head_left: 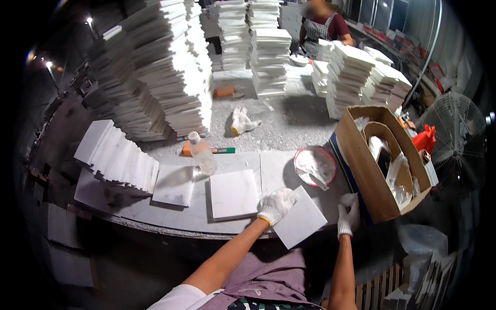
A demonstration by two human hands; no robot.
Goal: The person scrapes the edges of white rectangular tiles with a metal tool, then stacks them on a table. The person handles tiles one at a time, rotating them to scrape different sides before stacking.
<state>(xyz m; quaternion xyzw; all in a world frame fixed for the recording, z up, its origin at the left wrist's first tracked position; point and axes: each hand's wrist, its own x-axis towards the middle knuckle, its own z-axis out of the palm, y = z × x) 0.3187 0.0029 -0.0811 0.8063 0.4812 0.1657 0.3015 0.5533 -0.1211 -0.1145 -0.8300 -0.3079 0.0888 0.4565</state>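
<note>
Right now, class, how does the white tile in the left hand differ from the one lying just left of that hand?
The held tile is gripped by the gloved left hand, while the flat tile rests on the table. The held tile is turned, one corner lowest; the flat tile sits nearly square to the table's front edge. The held tile crosses that edge in view; the flat tile lies within it. Both are white and four-sided.

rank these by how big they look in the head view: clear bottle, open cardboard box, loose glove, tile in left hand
1. Open cardboard box
2. Tile in the left hand
3. Clear bottle
4. Loose glove
</note>
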